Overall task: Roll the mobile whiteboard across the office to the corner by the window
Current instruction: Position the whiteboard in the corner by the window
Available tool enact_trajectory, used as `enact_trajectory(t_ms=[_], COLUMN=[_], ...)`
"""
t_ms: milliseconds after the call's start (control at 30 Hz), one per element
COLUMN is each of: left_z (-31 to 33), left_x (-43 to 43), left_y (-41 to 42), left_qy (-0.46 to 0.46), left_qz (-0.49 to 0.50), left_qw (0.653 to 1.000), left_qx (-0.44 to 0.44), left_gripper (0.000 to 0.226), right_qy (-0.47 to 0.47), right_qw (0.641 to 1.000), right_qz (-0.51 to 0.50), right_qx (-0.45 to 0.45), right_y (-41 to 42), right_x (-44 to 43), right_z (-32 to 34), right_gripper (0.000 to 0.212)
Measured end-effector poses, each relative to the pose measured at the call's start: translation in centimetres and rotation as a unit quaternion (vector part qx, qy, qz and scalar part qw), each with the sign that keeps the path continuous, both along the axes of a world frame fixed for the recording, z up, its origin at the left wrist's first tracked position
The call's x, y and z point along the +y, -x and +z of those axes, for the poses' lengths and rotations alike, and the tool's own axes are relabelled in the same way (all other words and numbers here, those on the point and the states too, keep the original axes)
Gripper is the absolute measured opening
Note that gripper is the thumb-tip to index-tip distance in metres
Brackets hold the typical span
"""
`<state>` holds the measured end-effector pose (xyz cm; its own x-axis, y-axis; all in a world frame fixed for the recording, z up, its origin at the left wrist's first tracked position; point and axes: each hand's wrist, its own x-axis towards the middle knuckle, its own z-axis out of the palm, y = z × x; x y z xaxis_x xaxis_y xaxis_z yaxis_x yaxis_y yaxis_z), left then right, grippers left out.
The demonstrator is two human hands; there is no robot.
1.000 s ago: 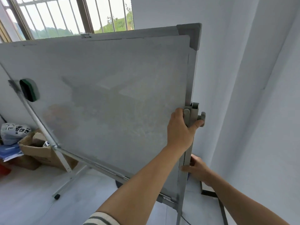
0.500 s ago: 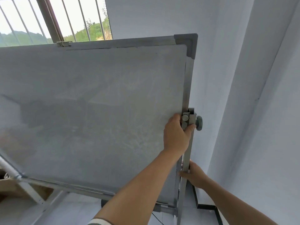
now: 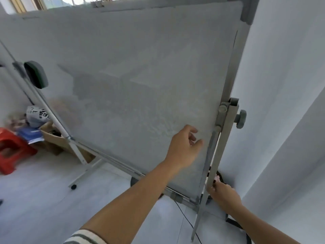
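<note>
The mobile whiteboard (image 3: 126, 81) fills most of the view, tilted, its grey surface smudged. It stands close to the corner under the window (image 3: 58, 1). A green eraser (image 3: 36, 74) sticks to its left part. My left hand (image 3: 184, 147) hovers in front of the board near the right frame, fingers apart, holding nothing. My right hand (image 3: 223, 193) grips the right stand post (image 3: 217, 155) low down, below the grey clamp knob (image 3: 241, 118). A caster (image 3: 73, 187) of the left leg rests on the floor.
A red plastic stool (image 3: 12, 148) stands at the left. Beside it are a cardboard box (image 3: 52, 140), blue papers and a white bag (image 3: 36, 116). White walls close in on the right. A black cable (image 3: 184, 217) runs over the pale floor under the board.
My left hand has let go of the clamp on the right frame and now hangs open, lower and left of it. The view has swung left and down, showing the eraser and stool.
</note>
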<state>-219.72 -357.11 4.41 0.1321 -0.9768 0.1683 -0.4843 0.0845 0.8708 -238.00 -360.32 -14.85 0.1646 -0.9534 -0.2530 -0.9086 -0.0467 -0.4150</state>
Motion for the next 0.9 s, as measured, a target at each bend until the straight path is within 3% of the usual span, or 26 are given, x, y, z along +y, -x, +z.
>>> enact_trajectory(t_ms=[167,267,400,633,900], left_z=[-7.5,-11.2,-15.1,-20.0,-20.6], left_x=[7.7,14.2,23.1,36.0,43.3], left_y=[-8.7,-13.8,-19.8,-29.1,-41.3], left_qy=[-0.138,-0.226,-0.288,-0.340,-0.311], left_qz=[0.084,0.146,0.246,0.334,0.446], left_qw=[0.986,0.962,0.925,0.875,0.824], left_qx=[-0.041,-0.047,0.006,0.087,0.160], left_gripper=[0.012,0.011,0.011,0.008,0.006], right_qy=[-0.122,-0.156,-0.181,-0.162,-0.190], right_qw=[0.988,0.978,0.967,0.970,0.954], right_qz=[0.089,0.133,0.159,0.156,0.185], right_qx=[-0.017,-0.047,-0.080,-0.096,-0.141], right_y=[-2.1,-4.6,-8.5,-18.9,-35.4], right_x=[3.2,5.0,6.8,10.8,15.1], right_z=[-3.7,-4.6,-5.8,-6.8,-5.5], right_gripper=[0.018,0.022,0.016,0.007,0.012])
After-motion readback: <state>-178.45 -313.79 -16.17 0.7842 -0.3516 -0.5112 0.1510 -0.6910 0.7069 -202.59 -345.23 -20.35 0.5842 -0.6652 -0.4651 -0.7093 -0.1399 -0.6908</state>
